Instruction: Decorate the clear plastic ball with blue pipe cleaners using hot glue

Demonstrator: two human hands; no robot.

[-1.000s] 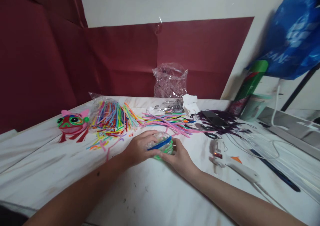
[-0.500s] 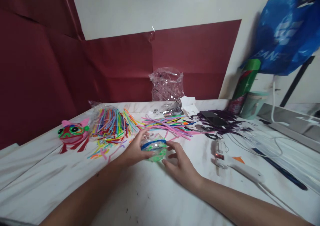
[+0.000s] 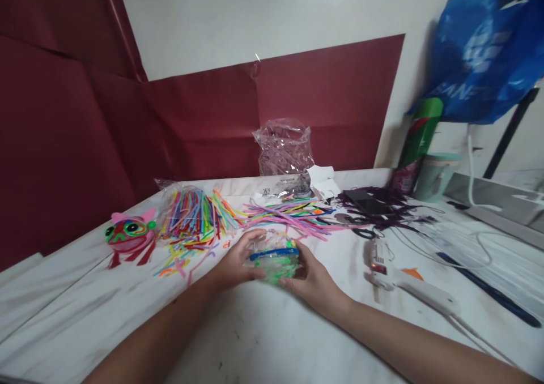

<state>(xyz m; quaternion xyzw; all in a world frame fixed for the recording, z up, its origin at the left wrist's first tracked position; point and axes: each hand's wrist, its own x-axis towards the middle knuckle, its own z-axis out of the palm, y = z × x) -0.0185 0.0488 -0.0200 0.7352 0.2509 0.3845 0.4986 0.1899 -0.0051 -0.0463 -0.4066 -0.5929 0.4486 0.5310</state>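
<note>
Grip: our left hand (image 3: 238, 263) and right hand (image 3: 321, 279) clasp the clear ball (image 3: 276, 268) | Position: over the surface (image 3: 263, 333), contact unclear | Technique: we should press lightly, evenly, sparing the blue band (image 3: 274, 254).

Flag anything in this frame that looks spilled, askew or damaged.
Loose colored strips lie scattered in front of the plastic bag of strips, as if spilled. Dark purple strands tangle around a dark flat device. The clear ball between left hand and right hand shows no obvious damage, though it is blurred.
</note>
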